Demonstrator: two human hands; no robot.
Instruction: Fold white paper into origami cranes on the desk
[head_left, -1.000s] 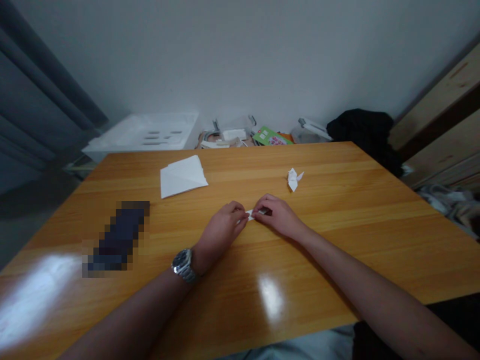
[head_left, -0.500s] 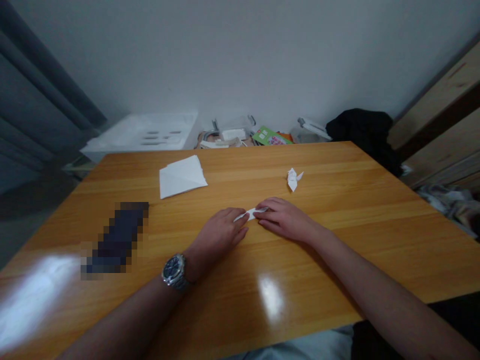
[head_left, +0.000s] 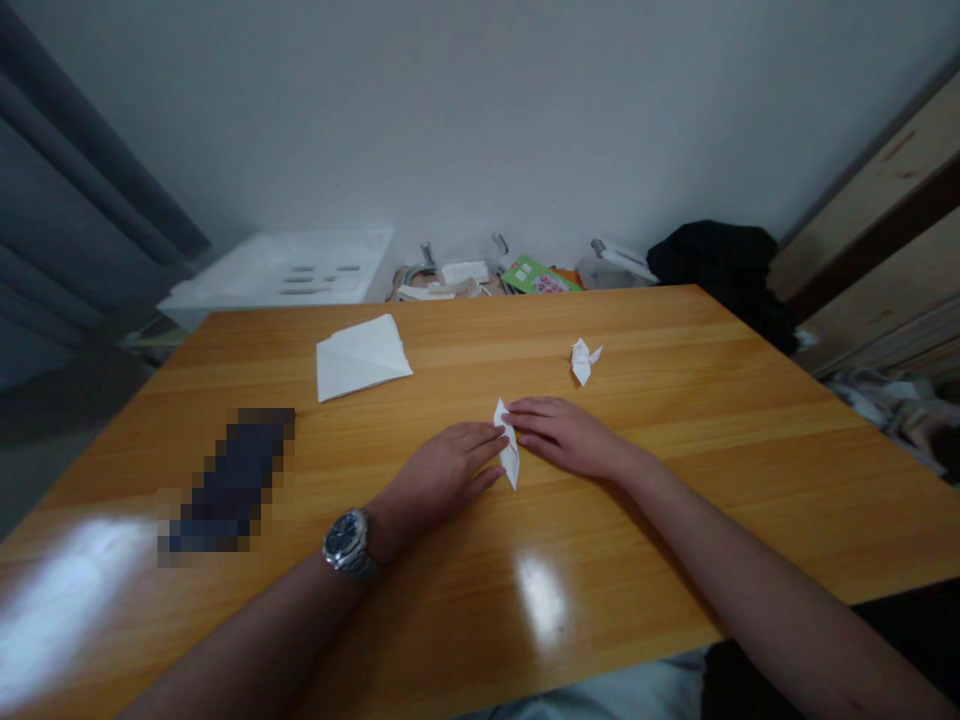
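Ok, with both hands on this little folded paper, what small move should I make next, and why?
I'd probably press the folded paper flatter with your right hand while your left hand steadies it. It lies lengthwise, pointing away from you, left fingertips at its middle, right fingertips nearer the far tip.

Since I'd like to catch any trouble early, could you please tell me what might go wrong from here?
The narrow folded paper lies on a glossy table, so it might slide or turn under the fingers. With the left hand and right hand both on so small a piece, uneven pressure could skew its creases. The small folded figure sits beyond the right hand, where a stray reach might knock it.
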